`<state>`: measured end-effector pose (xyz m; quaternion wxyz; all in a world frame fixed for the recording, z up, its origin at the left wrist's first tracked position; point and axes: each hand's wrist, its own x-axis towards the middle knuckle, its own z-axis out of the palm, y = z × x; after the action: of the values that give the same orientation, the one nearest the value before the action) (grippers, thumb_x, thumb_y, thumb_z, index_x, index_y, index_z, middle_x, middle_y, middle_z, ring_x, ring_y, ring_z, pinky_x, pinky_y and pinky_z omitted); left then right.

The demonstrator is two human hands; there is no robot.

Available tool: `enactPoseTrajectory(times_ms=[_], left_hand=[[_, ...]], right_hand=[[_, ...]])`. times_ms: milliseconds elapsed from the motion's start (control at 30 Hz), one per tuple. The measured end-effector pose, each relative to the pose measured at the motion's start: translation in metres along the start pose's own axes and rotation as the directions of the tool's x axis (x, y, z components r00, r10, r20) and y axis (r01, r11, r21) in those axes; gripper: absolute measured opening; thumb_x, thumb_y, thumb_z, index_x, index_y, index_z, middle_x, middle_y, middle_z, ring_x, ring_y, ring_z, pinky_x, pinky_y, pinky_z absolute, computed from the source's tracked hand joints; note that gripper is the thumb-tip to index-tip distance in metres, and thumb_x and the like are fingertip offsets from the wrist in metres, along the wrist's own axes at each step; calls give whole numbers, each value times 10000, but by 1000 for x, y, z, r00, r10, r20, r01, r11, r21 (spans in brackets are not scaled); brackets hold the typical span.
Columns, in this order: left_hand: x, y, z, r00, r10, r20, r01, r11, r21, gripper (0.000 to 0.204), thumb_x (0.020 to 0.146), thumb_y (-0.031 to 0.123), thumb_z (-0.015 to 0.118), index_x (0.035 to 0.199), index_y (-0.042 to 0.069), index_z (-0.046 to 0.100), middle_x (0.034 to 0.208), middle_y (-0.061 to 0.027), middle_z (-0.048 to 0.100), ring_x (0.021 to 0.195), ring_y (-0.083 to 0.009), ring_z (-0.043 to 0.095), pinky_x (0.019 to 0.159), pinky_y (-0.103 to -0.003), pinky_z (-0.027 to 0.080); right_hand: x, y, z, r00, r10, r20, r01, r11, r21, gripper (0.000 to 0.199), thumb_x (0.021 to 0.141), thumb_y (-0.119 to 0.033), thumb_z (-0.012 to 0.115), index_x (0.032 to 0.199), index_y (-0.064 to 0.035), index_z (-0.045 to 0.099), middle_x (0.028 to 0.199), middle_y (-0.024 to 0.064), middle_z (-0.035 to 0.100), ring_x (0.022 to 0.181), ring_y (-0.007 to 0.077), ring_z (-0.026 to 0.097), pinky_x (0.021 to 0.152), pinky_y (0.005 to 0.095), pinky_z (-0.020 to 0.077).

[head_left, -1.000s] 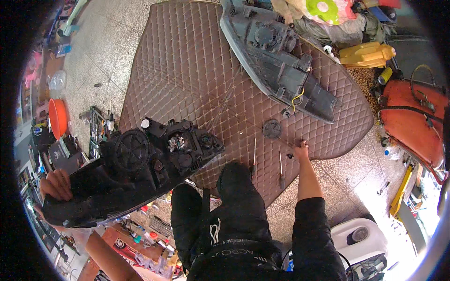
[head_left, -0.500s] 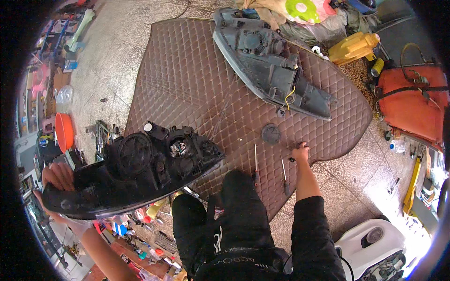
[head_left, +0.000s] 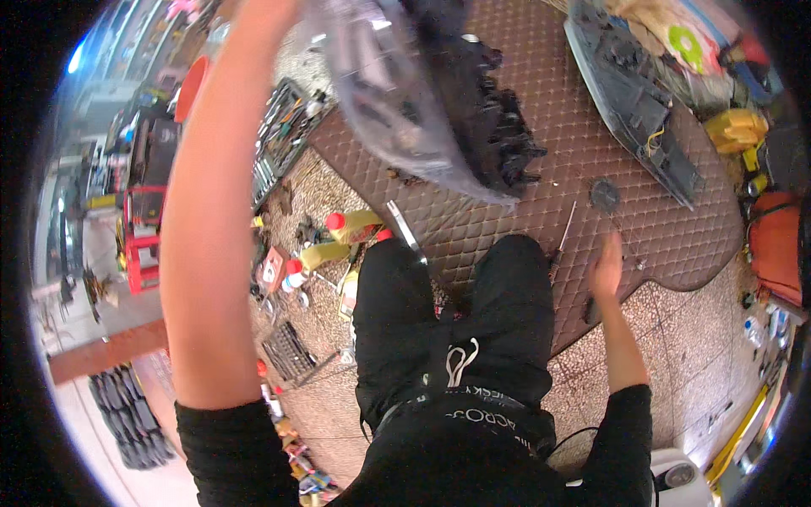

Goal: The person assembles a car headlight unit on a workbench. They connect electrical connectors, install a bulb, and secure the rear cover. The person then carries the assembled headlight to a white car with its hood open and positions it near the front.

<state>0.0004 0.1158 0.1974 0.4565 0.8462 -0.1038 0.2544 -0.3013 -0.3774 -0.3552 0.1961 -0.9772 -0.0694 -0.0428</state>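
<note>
My left forearm (head_left: 211, 237) reaches to the top edge, where the hand is mostly cut off. It holds up a car headlight (head_left: 397, 101), tilted so its clear lens faces left and its black housing faces right. My right hand (head_left: 606, 266), smeared by motion, hovers over the mat's near right part, its fingers stretched out and nothing visible in them. Just beneath it lies a dark tool handle (head_left: 592, 309). A thin screwdriver (head_left: 564, 245) rests to the left of that hand, and a round black cap (head_left: 604, 195) lies beyond it.
A second headlight (head_left: 634, 106) lies on the brown quilted mat (head_left: 524, 68) at far right. A metal bar (head_left: 406, 228) is by my left knee. Bottles (head_left: 325, 253), a tool case (head_left: 283, 127) and a socket set (head_left: 291, 352) stand left; a yellow jug (head_left: 735, 131) stands right.
The left hand has raised the headlight and turned it, so its lens now shows. My right hand has drawn back slightly from where it touched the mat. The whole view has shifted.
</note>
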Motion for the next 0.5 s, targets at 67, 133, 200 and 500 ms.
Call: enactPoseTrajectory(times_ms=[67,133,200,500], left_hand=[[-10,10,7,986,144,-79,-141,989,46,714,1072,564,428,1471,-16,550,1506,-163,559,1404,-250,474,1222,-328,271],[-23,20,6,960,267,-87,-270,963,-21,759,1076,586,385,1399,-75,572,1375,-171,640,1295,-259,553,1159,-370,352],[-34,24,-3,993,110,50,-109,994,-12,722,1082,580,363,1301,-58,622,1161,-192,724,1156,-272,636,1059,-379,412],[-85,64,-15,991,68,-112,-62,997,55,749,1023,627,413,1259,-34,673,1192,-285,706,1150,-371,646,1061,-412,417]], right_hand=[[-58,-26,8,971,18,237,-30,998,46,689,912,-13,543,1567,40,338,1664,251,287,1526,437,297,1262,484,288],[-108,-36,32,851,189,490,-157,982,-105,869,826,31,628,1603,49,240,1694,241,210,1554,422,248,1267,461,280],[-147,-29,55,684,208,699,-41,968,-247,843,891,-36,622,1608,69,190,1707,253,136,1564,432,217,1250,470,310],[-184,10,144,708,151,690,255,856,-449,700,1030,-141,477,1621,57,158,1701,286,121,1555,478,212,1192,527,391]])
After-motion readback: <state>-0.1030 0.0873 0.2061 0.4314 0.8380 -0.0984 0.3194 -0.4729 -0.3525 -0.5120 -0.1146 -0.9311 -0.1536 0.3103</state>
